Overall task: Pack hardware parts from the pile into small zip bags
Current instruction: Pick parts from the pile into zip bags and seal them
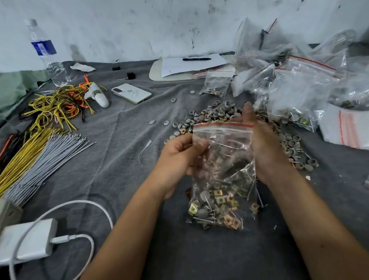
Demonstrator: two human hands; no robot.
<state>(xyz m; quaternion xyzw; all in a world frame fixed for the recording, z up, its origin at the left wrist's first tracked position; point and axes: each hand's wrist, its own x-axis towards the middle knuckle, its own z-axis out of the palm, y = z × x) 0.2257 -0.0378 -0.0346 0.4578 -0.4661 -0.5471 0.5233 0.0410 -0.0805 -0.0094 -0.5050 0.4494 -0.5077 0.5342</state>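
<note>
zip bag (222, 175) upright between both hands, above counter (125, 158) | left hand (178, 158) pinches bag's left edge | right hand (261, 143) fingers straight against right side near red seal | pile (220, 114) just behind

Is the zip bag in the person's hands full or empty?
Partly full: the zip bag holds clips and bolts piled in its lower half, upper half mostly clear. Left hand grips its edge.
</note>
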